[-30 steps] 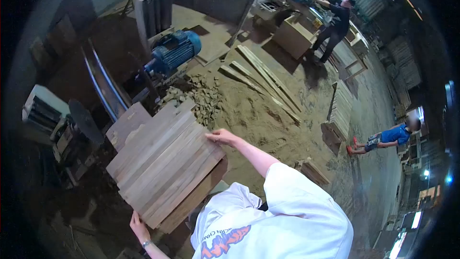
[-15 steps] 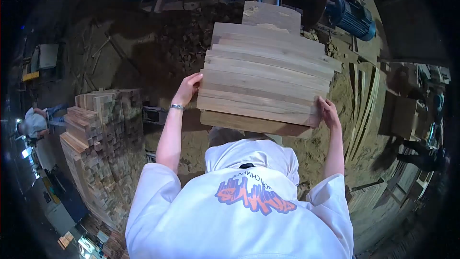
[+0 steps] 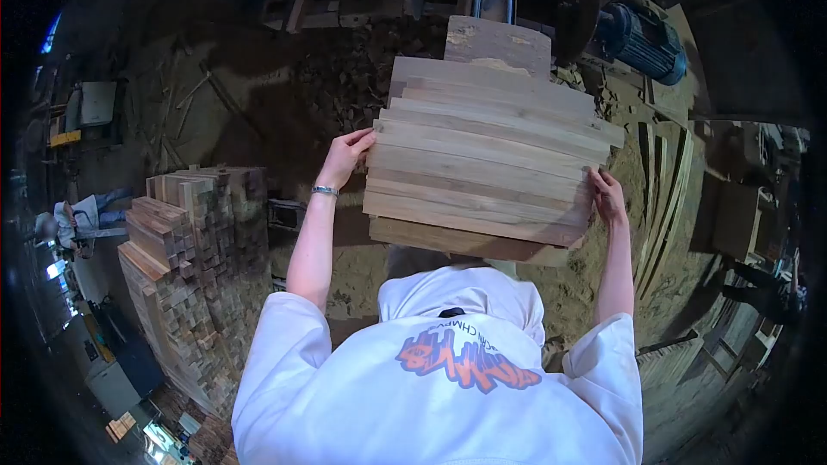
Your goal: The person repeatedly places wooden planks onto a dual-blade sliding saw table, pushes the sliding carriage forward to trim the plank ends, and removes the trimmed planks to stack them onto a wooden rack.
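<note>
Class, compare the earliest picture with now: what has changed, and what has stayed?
The left hand has moved along the ends of the wooden boards towards the farther ones. The view has turned left, bringing the stacked wood pieces into sight. The right hand remains at the opposite ends.

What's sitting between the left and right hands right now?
In the head view, a row of wooden planks lies side by side between the left hand and the right hand, which are at opposite ends of the planks.
</note>
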Motion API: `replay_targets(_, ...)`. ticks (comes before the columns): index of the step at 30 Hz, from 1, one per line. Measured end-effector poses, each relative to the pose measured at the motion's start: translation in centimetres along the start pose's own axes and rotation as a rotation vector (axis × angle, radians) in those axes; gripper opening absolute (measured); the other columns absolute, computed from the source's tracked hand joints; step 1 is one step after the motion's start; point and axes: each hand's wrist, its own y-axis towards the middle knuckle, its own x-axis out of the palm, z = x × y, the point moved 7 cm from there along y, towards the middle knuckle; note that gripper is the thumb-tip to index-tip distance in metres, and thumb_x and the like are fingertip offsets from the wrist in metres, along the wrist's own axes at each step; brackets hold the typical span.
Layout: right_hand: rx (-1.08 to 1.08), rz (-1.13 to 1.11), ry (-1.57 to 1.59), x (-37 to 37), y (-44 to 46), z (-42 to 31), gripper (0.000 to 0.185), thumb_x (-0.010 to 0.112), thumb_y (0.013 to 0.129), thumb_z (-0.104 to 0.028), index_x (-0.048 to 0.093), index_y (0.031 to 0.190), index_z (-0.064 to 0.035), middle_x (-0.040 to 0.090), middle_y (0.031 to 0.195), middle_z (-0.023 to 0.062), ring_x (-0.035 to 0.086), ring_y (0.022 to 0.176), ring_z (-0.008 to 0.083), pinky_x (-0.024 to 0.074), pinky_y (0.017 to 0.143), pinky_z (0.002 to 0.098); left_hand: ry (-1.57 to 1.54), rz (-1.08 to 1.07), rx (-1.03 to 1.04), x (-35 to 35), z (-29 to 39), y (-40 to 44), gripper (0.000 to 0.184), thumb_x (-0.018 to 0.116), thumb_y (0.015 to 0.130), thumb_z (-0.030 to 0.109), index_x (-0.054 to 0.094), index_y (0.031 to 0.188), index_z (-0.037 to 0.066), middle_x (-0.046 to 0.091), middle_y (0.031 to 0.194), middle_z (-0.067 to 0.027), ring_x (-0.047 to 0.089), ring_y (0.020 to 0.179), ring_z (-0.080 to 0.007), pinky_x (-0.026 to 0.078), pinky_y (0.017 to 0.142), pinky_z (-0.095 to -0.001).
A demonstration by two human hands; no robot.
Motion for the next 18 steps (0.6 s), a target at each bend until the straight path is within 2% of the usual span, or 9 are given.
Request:
replay_targets(2, 0.028, -0.020, -0.009, -0.4, 0.8, 0.5, 0.049, 0.069, 0.092, -0.025, 0.054, 0.129, 0.0035, 0.062, 0.121, 0.0072, 0.059, 0.108, 0.0128, 0.0458, 0.091, 0.0261, -0.118, -0.098, -0.043, 0.6, 0.2, 0.4, 0.036, 0.068, 0.092, 0.025, 0.065, 0.119, 0.001, 0.069, 0.102, -0.0004, 0.061, 0.085, -0.0089, 0.048, 0.075, -0.0244)
replay_targets(5, 0.054, -0.095, 0.233, 1.9, -0.1, -0.8, 0.036, 0.068, 0.092, -0.024, 0.059, 0.119, -0.0013, 0.063, 0.115, 0.0043, 0.058, 0.108, 0.0114, 0.0467, 0.092, 0.0254, -0.156, -0.205, -0.087, 0.4, -0.3, 1.6, 0.034, 0.066, 0.093, 0.027, 0.067, 0.117, 0.002, 0.068, 0.102, -0.0002, 0.061, 0.085, -0.0083, 0.048, 0.074, -0.0240)
replay_targets(6, 0.050, -0.081, 0.327, 1.9, 0.2, -1.2, 0.041, 0.069, 0.092, -0.025, 0.058, 0.121, 0.0002, 0.063, 0.118, 0.0061, 0.058, 0.109, 0.0132, 0.0464, 0.094, 0.0268, -0.144, -0.235, -0.095, 0.6, 0.0, 2.0, 0.033, 0.065, 0.093, 0.028, 0.067, 0.116, 0.003, 0.068, 0.102, -0.0005, 0.061, 0.086, -0.0081, 0.048, 0.074, -0.0238)
replay_targets(8, 0.043, -0.053, 0.516, 2.0, 0.9, -1.7, 0.049, 0.070, 0.090, -0.028, 0.055, 0.126, 0.0031, 0.062, 0.123, 0.0097, 0.059, 0.112, 0.0167, 0.0458, 0.097, 0.0296, -0.138, -0.161, -0.075, 0.7, 0.6, 3.2, 0.035, 0.064, 0.094, 0.028, 0.065, 0.117, 0.001, 0.067, 0.105, -0.0016, 0.062, 0.094, -0.0103, 0.049, 0.082, -0.0259)
replay_targets(9, 0.021, -0.026, 0.423, 1.3, 1.4, -1.6, 0.049, 0.069, 0.091, -0.029, 0.056, 0.125, 0.0026, 0.062, 0.122, 0.0090, 0.059, 0.111, 0.0165, 0.0461, 0.097, 0.0296, -0.137, -0.123, -0.066, 0.9, 1.0, 3.4, 0.036, 0.064, 0.095, 0.027, 0.064, 0.118, 0.000, 0.067, 0.107, -0.0022, 0.062, 0.097, -0.0114, 0.050, 0.085, -0.0269)
replay_targets(12, -0.025, 0.021, 0.202, -0.6, 2.9, -1.0, 0.044, 0.067, 0.093, -0.027, 0.058, 0.123, 0.0027, 0.063, 0.118, 0.0071, 0.060, 0.107, 0.0149, 0.0463, 0.095, 0.0281, 0.012, -0.068, 0.009, 1.3, 1.9, 3.7, 0.035, 0.063, 0.095, 0.028, 0.065, 0.116, 0.000, 0.067, 0.107, -0.0025, 0.062, 0.098, -0.0115, 0.050, 0.086, -0.0273)
replay_targets(15, -0.005, 0.022, 0.086, -0.9, 3.0, -1.3, 0.036, 0.065, 0.094, -0.022, 0.060, 0.118, 0.0049, 0.064, 0.115, 0.0061, 0.059, 0.106, 0.0119, 0.0455, 0.094, 0.0249, -0.005, -0.037, 0.062, 1.3, 2.7, 3.3, 0.032, 0.064, 0.095, 0.023, 0.066, 0.116, 0.000, 0.068, 0.107, -0.0041, 0.062, 0.092, -0.0090, 0.050, 0.078, -0.0240)
replay_targets(17, 0.025, 0.040, 0.017, -0.7, 3.2, -1.2, 0.036, 0.066, 0.094, -0.023, 0.062, 0.116, 0.0048, 0.064, 0.113, 0.0058, 0.059, 0.105, 0.0111, 0.0452, 0.093, 0.0241, -0.054, -0.073, 0.029, 1.5, 3.2, 3.2, 0.035, 0.064, 0.094, 0.026, 0.065, 0.117, 0.000, 0.067, 0.110, -0.0039, 0.061, 0.098, -0.0107, 0.049, 0.084, -0.0272)
replay_targets(18, 0.006, 0.045, -0.015, -0.3, 2.9, -1.7, 0.038, 0.069, 0.091, -0.028, 0.063, 0.112, 0.0035, 0.064, 0.105, 0.0030, 0.056, 0.093, 0.0092, 0.0418, 0.083, 0.0232, -0.080, -0.090, 0.012, 1.6, 3.3, 3.1, 0.036, 0.063, 0.094, 0.027, 0.065, 0.117, 0.000, 0.066, 0.111, -0.0038, 0.060, 0.100, -0.0116, 0.049, 0.087, -0.0288)
